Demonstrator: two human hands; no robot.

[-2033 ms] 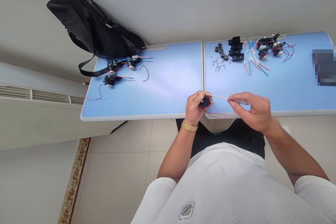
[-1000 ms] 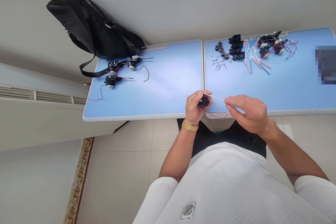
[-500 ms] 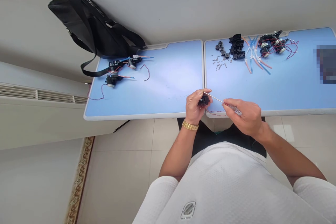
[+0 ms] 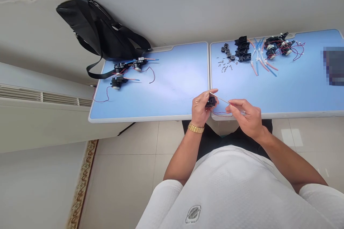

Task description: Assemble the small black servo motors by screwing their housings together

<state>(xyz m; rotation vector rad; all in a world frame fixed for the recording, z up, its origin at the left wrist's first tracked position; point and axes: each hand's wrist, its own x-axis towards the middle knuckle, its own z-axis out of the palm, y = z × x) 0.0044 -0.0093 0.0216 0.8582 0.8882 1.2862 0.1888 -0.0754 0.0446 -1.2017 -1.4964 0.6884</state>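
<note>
My left hand (image 4: 200,106) is closed around a small black plastic assembly (image 4: 210,102) near the front edge of the table, by the seam between the two tabletops. A thin red wire trails from the assembly to the right. In my right hand (image 4: 246,116) is a screwdriver (image 4: 220,98) with a clear handle and a slim metal shaft. The shaft slants up and left, and its tip lies at my left thumb and fingertips, just above the black part. Whether the tip sits on a screw is too small to tell.
Black housings (image 4: 243,57), small round parts (image 4: 228,54), scattered screws (image 4: 225,66), blue and pink tubes (image 4: 258,59) and wired assemblies (image 4: 286,48) lie along the back right. More assemblies (image 4: 117,82) with wires lie at left, beside a black bag (image 4: 104,32). A blurred dark object (image 4: 335,66) is far right.
My right hand has turned slightly and shifted a little left on the screwdriver handle. The left hand still holds the black assembly. The whole view has shifted slightly.
</note>
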